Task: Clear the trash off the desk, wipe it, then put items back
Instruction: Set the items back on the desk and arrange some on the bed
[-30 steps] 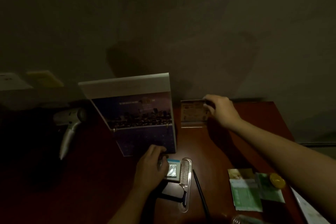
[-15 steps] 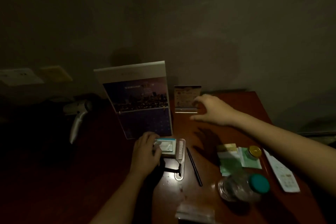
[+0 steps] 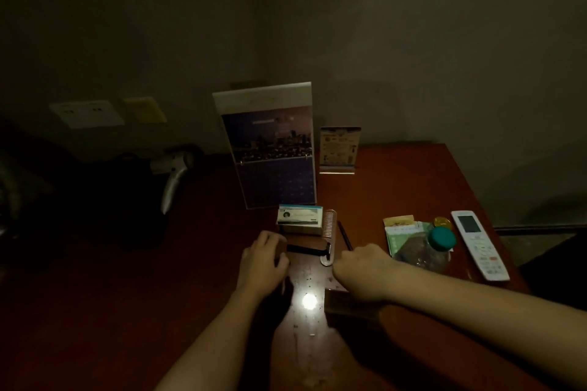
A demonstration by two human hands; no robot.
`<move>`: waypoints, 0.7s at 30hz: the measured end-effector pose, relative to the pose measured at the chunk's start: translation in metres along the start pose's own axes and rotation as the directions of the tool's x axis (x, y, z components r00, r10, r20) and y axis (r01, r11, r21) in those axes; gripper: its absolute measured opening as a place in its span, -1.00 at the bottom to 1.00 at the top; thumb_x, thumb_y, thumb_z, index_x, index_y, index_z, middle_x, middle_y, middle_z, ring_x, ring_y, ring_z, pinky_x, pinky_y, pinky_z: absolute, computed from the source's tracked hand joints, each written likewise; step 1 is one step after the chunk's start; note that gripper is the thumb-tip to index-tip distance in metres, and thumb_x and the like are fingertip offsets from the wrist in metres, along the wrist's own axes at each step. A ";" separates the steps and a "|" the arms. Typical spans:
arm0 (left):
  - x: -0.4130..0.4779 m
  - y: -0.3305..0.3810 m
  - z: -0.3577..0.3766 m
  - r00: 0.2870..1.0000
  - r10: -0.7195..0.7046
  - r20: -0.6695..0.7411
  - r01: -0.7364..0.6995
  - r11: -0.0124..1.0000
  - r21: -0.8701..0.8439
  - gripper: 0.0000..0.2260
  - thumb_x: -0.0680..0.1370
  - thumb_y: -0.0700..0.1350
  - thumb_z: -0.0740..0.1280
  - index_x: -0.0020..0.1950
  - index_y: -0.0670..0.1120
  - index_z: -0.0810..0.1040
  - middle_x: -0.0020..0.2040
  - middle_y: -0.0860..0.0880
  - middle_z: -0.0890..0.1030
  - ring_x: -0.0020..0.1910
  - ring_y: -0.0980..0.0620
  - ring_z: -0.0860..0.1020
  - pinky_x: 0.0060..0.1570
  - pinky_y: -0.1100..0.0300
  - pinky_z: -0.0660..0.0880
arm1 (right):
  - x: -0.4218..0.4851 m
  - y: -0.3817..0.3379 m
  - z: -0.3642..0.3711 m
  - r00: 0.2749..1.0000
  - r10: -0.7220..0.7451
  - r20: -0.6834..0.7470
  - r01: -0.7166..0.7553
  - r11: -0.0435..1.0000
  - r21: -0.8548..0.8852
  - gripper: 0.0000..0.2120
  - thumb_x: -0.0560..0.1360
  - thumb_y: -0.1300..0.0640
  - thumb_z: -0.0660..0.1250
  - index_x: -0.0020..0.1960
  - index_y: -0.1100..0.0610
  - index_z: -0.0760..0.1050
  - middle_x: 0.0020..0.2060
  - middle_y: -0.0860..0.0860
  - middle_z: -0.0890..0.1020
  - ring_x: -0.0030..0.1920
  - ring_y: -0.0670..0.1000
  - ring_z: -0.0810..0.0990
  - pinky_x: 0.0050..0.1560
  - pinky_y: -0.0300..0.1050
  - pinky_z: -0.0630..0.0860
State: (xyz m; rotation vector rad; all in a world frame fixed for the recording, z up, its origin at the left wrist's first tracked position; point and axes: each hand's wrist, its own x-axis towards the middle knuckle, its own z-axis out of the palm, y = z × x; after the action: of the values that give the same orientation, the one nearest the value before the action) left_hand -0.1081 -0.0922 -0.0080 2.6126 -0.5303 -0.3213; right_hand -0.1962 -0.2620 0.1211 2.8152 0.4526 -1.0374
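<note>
Now, left hand: fingers curled at the handle end of the razor; I can't tell whether it grips.
razor: on the bench between my hands, long axis left-right, nearer the left hand.
right hand: knuckles up, fingers hidden; grip I can't tell.
count: one box, one razor, one comb, one pen, one bottle.
</note>
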 end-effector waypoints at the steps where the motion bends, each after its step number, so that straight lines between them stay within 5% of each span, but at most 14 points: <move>1: -0.002 0.001 -0.001 1.000 0.006 0.000 -0.006 1.000 0.004 -0.71 0.58 -0.05 0.23 0.30 0.06 0.42 0.31 0.10 0.36 0.23 0.05 0.40 0.27 0.16 0.35 | 0.002 -0.002 0.004 1.000 0.022 -0.018 -0.022 1.000 0.015 -0.84 0.57 0.20 0.23 0.09 0.26 0.48 0.05 0.18 0.56 0.03 0.18 0.57 -0.13 -0.02 0.42; 9: 0.005 -0.005 -0.011 0.997 0.061 -0.042 -0.061 0.998 -0.007 -0.71 0.59 -0.06 0.22 0.31 0.04 0.41 0.30 0.09 0.37 0.22 0.07 0.40 0.28 0.18 0.31 | -0.005 0.035 -0.052 0.960 0.123 -0.253 -0.083 0.983 0.162 -0.76 0.60 0.12 0.19 0.25 0.08 0.44 0.09 0.06 0.57 0.05 0.06 0.59 0.06 -0.04 0.55; 13: 0.020 -0.007 -0.014 0.997 0.071 -0.033 -0.070 0.998 0.002 -0.71 0.57 -0.05 0.23 0.30 0.04 0.42 0.28 0.08 0.38 0.22 0.07 0.42 0.28 0.17 0.32 | 0.014 0.080 -0.082 0.926 0.228 -0.302 -0.161 0.960 0.229 -0.77 0.59 0.16 0.20 0.24 0.06 0.46 0.09 0.07 0.58 0.03 0.06 0.59 -0.03 -0.03 0.57; 21: 0.058 -0.009 -0.006 0.993 0.116 -0.009 -0.116 0.993 0.025 -0.71 0.51 0.03 0.28 0.22 0.07 0.44 0.19 0.10 0.43 0.17 0.10 0.46 0.17 0.20 0.34 | 0.081 0.130 -0.080 0.879 0.354 -0.319 -0.340 0.935 0.098 -0.82 0.59 0.19 0.18 0.15 0.10 0.46 0.06 0.09 0.57 0.00 0.09 0.58 -0.16 -0.10 0.45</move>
State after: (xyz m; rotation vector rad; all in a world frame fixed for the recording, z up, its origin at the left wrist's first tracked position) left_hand -0.0514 -0.1070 -0.0144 2.5918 -0.6835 -0.2644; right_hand -0.0481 -0.3500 0.1294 2.9581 -0.0577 -0.5064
